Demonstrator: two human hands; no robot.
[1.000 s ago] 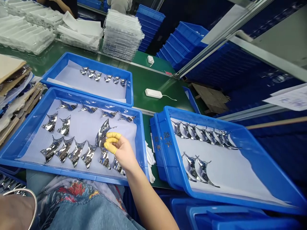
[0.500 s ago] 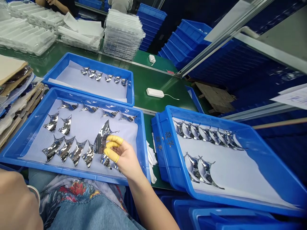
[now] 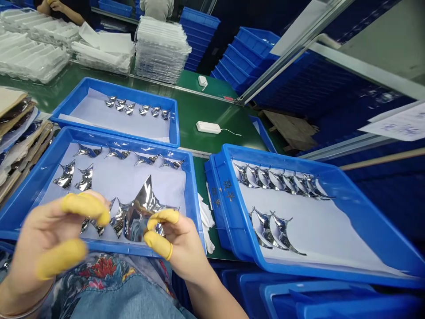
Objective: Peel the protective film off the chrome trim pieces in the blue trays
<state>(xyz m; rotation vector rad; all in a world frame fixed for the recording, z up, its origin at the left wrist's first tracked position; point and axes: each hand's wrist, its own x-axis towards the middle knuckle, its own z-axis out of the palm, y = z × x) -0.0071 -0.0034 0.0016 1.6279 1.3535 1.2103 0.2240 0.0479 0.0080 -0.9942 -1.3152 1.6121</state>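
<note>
My right hand (image 3: pixel 174 239), in yellow finger cots, is shut on a curved mirror-chrome piece (image 3: pixel 141 212) low over the front of the near blue tray (image 3: pixel 99 134). My left hand (image 3: pixel 55 239), also wearing yellow cots, is blurred above the tray's front left corner with its fingers apart. It holds nothing, and several chrome pieces (image 3: pixel 86 179) lie on the white liner beyond it. Both hands partly hide the front row of pieces. A second tray (image 3: pixel 282 157) to the right holds two rows of similar pieces.
A third blue tray (image 3: pixel 113 86) with chrome pieces stands beyond the near one on the green bench (image 3: pixel 189 110). Stacks of clear plastic trays (image 3: pixel 162 48) and blue crates (image 3: pixel 252 48) stand behind it. A co-worker's arm (image 3: pixel 59 9) shows at the top left.
My left hand has come in from the lower left over the tray. My right hand now holds the chrome piece and has brought it lower, over the front row.
</note>
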